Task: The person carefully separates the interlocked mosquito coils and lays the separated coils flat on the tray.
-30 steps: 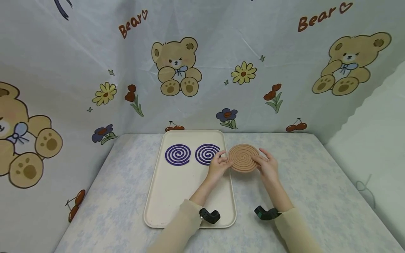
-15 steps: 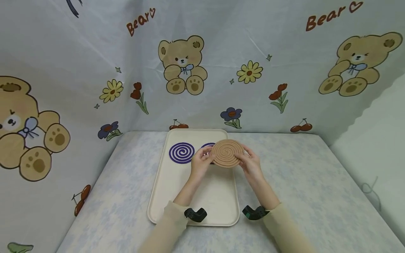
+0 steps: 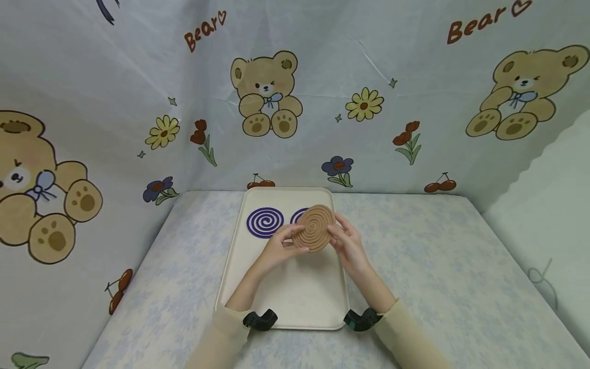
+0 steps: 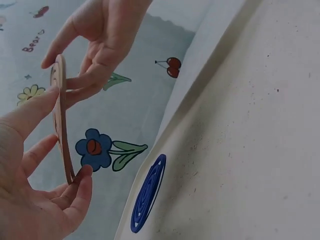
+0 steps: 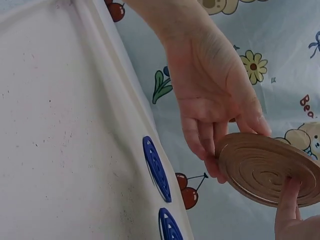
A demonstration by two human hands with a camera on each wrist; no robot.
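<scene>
A round brown mosquito coil, wound in tight rings, hangs tilted above the tray. At its left edge the left hand grips it, and the right hand pinches the opposite edge. The left wrist view shows the brown coil nearly edge-on, with fingers on both of its faces. Behind it, a blue spiral coil on the tray is partly hidden. A second blue coil lies flat to its left.
The cream tray with a raised rim lies on a pale blue mottled tabletop. A printed bear cloth hangs as a backdrop behind and to the left. A thin cord shows at the far right.
Both hands have carried the brown coil leftward, from right of the tray to above it. The coil has turned more upright, and the left hand's grip has shifted lower along its edge.
</scene>
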